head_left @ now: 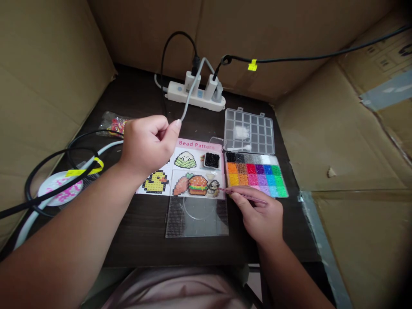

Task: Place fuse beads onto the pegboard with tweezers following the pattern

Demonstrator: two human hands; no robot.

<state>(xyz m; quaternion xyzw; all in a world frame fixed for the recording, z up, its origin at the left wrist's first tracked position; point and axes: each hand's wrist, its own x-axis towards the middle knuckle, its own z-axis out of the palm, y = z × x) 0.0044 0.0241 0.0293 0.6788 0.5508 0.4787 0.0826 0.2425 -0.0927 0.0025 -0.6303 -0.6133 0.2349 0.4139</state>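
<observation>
My left hand [148, 143] is raised over the dark table [144, 240], fingers closed on a grey cable [192, 88] that runs back to the white power strip [195, 95]. My right hand [262, 214] rests on the table, pinching thin pink tweezers [240, 195] whose tip points at the bead pattern sheet [185, 169]. That sheet shows a duck, a carrot, a burger and other designs. In front of it lies a clear pegboard [197, 216]. A small tray of black beads [212, 160] sits on the sheet.
An open bead box [255, 175] with coloured beads stands right of the sheet, its clear lid [249, 131] raised behind. Black and white cables [51, 180] loop at the left over a white disc [59, 188]. A bag of beads [112, 123] lies far left. Cardboard walls [347, 141] surround the table.
</observation>
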